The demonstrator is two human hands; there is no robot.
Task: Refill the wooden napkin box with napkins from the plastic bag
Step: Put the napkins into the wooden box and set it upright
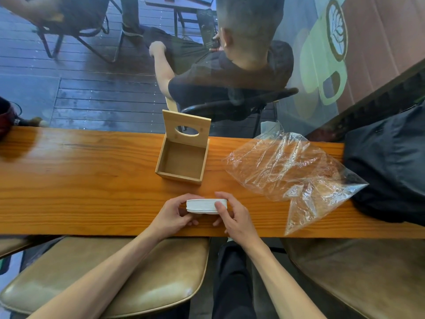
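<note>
A stack of white napkins (pixel 202 206) is held edge-on just above the wooden counter (pixel 92 180), near its front edge. My left hand (pixel 173 215) grips the stack's left end and my right hand (pixel 234 217) grips its right end. Behind them stands the wooden napkin box (pixel 181 176), its hinged lid (pixel 186 128) with an oval slot tilted up and back; the inside is bare wood. The clear plastic bag (pixel 292 171) lies crumpled and flat to the right of the box, apart from both hands.
A black bag (pixel 388 162) rests on the counter's right end, touching the plastic bag. A dark red object (pixel 5 116) sits at the far left. Beyond a glass pane a person sits on a chair. Padded stools (pixel 128 277) stand below the counter.
</note>
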